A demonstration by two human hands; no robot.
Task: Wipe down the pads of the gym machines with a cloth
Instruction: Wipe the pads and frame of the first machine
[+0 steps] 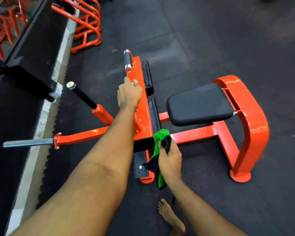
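Observation:
An orange seated calf machine stands on the dark floor. Its black seat pad (199, 103) sits to the right of the orange lever bar (141, 99). Two black knee pads (147, 77) hang under the bar's right side. My left hand (129, 94) grips the top of the lever bar, fingers curled over its edge. My right hand (169, 159) holds a green and black cloth (157, 142) bunched against the near end of the nearer knee pad, by the black foot plate (140, 164).
A black handle post (82, 95) and a chrome weight peg (28, 143) stick out at the left. Orange racks (87, 23) stand at the back. A black platform with a pale edge strip (46, 106) runs along the left. A bare foot (171, 217) stands below.

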